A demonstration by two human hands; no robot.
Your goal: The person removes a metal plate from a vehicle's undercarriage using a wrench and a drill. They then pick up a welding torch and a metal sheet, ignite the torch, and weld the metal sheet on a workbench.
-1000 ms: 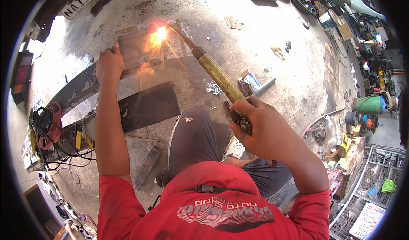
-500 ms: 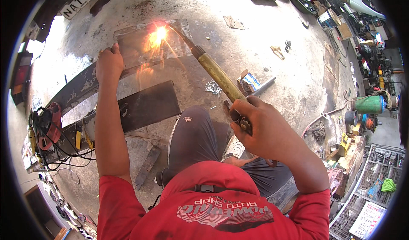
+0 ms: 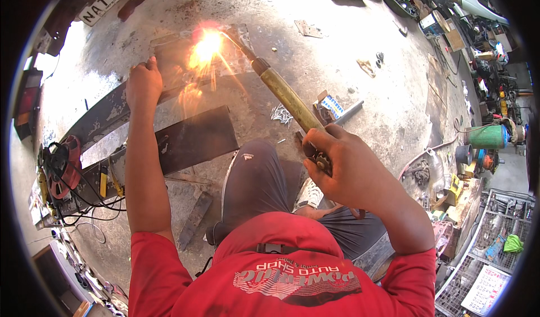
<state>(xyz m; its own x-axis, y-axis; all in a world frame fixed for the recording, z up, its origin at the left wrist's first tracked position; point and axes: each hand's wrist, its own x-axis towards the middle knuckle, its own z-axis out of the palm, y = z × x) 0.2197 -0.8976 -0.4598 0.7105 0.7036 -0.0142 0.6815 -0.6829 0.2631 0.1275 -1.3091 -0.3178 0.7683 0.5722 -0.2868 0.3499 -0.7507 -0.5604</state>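
My right hand (image 3: 349, 162) is wrapped round the valve end of a brass-coloured gas torch (image 3: 284, 95), which slants up and to the left. At its tip a bright flame (image 3: 208, 42) throws orange sparks over a flat, dull metal piece (image 3: 169, 50) on the floor; the glare hides the exact spot being heated. Closed on the metal's left edge is my left hand (image 3: 144, 86), knuckles up, its fingertips partly hidden. A long dark metal strip (image 3: 101, 117) runs from beneath that hand toward the lower left. Nearer my knee lies a wider dark bar (image 3: 197, 137).
Loose small metal fasteners (image 3: 280, 114) lie beside a blue-and-white box (image 3: 333, 106) right of the torch. A red tool with black cable (image 3: 66, 168) rests at the left. Farther right are a green cylinder (image 3: 486, 137) and a wire rack (image 3: 478, 255).
The flare at the torch tip has grown larger and brighter, with more sparks spilling downward. Both hands and the torch have stayed nearly still.
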